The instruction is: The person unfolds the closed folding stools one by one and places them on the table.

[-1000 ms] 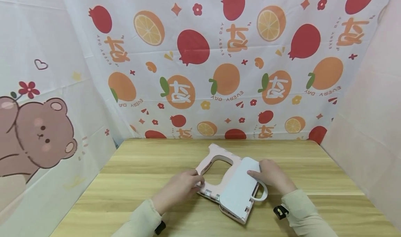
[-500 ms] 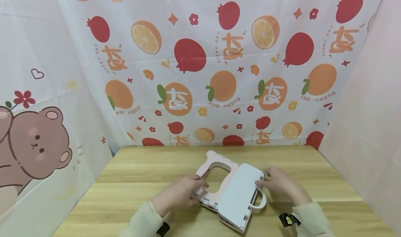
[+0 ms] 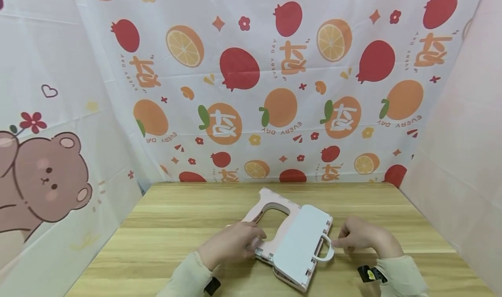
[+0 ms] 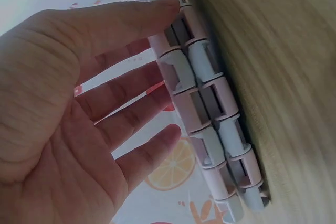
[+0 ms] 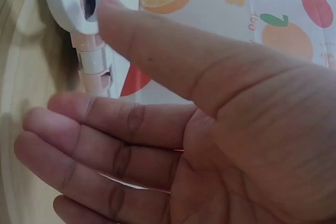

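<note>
A folding step stool (image 3: 299, 244) lies folded flat and askew on the wooden table, with pale blue-white panels, a pink leg frame (image 3: 289, 204) with a large cutout, and a white carry handle (image 3: 324, 253) on its right side. My left hand (image 3: 235, 243) grips the leg frame's near left corner, its thumb across the hinged edge (image 4: 212, 98) in the left wrist view. To the right of the stool, my right hand (image 3: 362, 235) has its thumb tip right at the handle. Its fingers (image 5: 105, 156) are loosely bent and hold nothing.
The wooden table (image 3: 188, 205) extends around the stool. Behind it hangs a white fruit-print curtain (image 3: 251, 166), and pale curtains close off both sides, the left one (image 3: 113, 157) printed with a bear.
My right hand has come off the panel's upper right corner and moved down and right to the handle. My left hand stays at the leg frame, shifted slightly. The camera view has tilted up.
</note>
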`<act>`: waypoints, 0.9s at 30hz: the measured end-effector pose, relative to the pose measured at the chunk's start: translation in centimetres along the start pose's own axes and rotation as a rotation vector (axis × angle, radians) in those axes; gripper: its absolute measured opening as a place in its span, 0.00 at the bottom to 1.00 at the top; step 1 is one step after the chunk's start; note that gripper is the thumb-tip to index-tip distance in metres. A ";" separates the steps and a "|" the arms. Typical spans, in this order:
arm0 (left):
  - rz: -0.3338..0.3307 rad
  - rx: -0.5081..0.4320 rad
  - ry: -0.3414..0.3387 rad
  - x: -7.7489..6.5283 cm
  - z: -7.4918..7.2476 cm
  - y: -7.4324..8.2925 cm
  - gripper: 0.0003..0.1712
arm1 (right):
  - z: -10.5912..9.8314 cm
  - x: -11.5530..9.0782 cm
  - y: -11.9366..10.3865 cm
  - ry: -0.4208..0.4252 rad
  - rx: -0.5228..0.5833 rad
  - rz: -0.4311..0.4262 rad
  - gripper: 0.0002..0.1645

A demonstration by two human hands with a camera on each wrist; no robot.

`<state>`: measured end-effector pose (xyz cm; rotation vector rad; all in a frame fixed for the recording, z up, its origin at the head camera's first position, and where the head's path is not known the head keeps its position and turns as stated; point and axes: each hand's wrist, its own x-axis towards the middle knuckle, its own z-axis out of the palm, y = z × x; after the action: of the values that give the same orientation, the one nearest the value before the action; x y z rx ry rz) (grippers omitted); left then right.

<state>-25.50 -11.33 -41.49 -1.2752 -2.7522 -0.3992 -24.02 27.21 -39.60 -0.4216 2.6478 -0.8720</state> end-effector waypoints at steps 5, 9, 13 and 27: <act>0.003 0.025 -0.005 0.1 0.2 0.1 0.19 | 0.2 0.2 0.3 -0.030 0.028 -0.020 0.18; -0.011 0.033 -0.009 0.1 0.3 0.1 0.20 | 0.3 0.3 0.5 -0.053 0.054 -0.041 0.16; -0.019 0.032 -0.017 0.1 0.4 0.1 0.20 | 0.5 0.6 0.7 -0.078 0.068 -0.065 0.15; -0.002 0.015 -0.038 0.3 0.3 0.2 0.18 | 1.3 1.5 1.1 -0.137 0.166 -0.035 0.14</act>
<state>-25.59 -10.90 -41.66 -1.2901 -2.7819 -0.3582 -25.06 26.85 -41.54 -0.4687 2.4288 -1.0267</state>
